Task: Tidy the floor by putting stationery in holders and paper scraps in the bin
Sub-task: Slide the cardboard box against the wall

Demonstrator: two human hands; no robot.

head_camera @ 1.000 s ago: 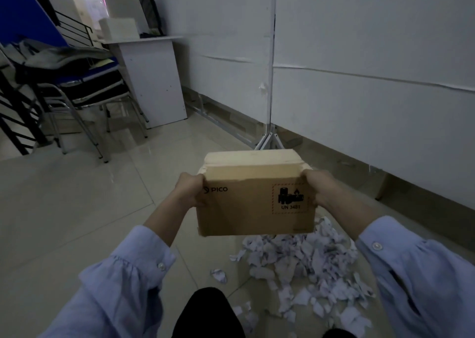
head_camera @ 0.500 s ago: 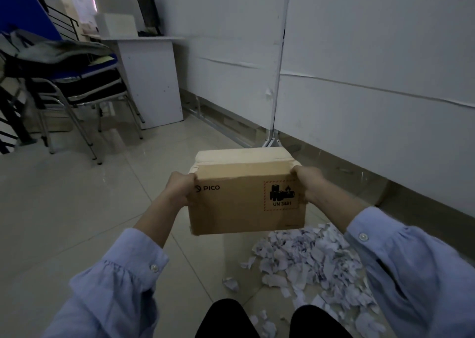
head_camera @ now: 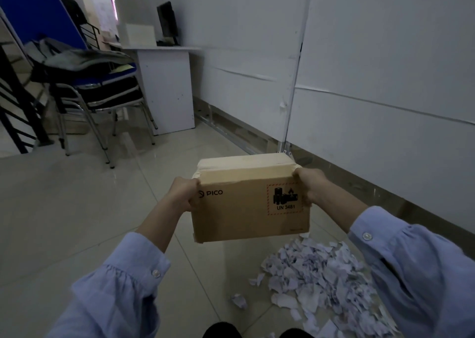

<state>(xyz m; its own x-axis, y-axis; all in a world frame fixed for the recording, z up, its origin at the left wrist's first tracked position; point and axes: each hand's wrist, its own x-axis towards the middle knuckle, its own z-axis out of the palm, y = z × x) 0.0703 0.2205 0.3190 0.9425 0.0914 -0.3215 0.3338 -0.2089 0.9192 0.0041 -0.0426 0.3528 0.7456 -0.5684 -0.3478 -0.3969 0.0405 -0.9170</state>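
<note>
A brown cardboard box [head_camera: 241,209] with a PICO mark and a battery label is held in the air in front of me. My left hand [head_camera: 183,193] grips its left end and my right hand [head_camera: 309,186] grips its upper right corner. Below the box and to the right, a heap of torn white paper scraps [head_camera: 321,281] lies on the tiled floor. One crumpled scrap [head_camera: 239,300] lies apart, left of the heap. The box's top faces away, so its inside is hidden.
White partition panels [head_camera: 372,67] run along the right, with a thin metal stand [head_camera: 285,147] at their foot. A white desk [head_camera: 167,85] with a monitor stands at the back. Stacked chairs [head_camera: 90,85] stand to its left. My feet show at the bottom edge.
The view has swung slightly, so the scrap heap sits further to the lower right. Both hands keep the same grip on the box, which stays level in front of me.
</note>
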